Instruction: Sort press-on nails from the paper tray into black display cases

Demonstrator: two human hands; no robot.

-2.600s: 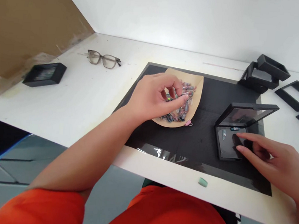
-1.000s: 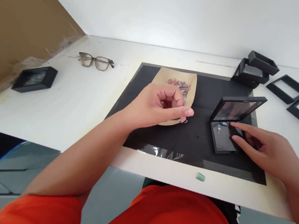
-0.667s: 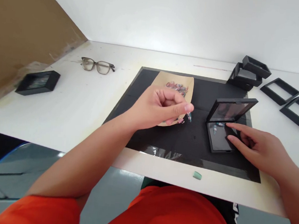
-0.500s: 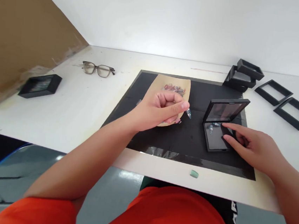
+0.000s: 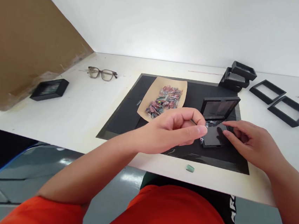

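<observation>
Evidently we work with both arms reaching over the black mat (image 5: 129,104). Our left hand (image 5: 180,132) is palm-in, its thumb and forefinger closed to a narrow pinch on what looks like a small patterned nail tip (image 5: 201,141), mostly hidden by the thumb. We likely hold it by one end so that the rest stays in sight.

Our right hand (image 5: 249,142) has thumb and forefinger a little apart, with nothing seen between them, the fingertips at the right side of the open case (image 5: 213,145); we would guess this steadies it. The case lies on the mat, its lid (image 5: 221,98) tilted up on the far side, and small nail tips (image 5: 212,122) sit near the hinge. The paper tray (image 5: 146,99), heaped with mixed nail tips (image 5: 166,99), stands beyond our left forearm, probably there for easy reach.

The mat, taped at its edges, covers part of a white table (image 5: 81,102). A green nail tip (image 5: 190,168) lies by the near edge. Glasses (image 5: 102,74) and a dark box (image 5: 49,89) are off to the left, near a brown board (image 5: 34,44); stacked cases (image 5: 236,78) and two frames (image 5: 289,111) are to the right. Behind rises a white wall (image 5: 160,21); below, we see grey floor (image 5: 104,192).
</observation>
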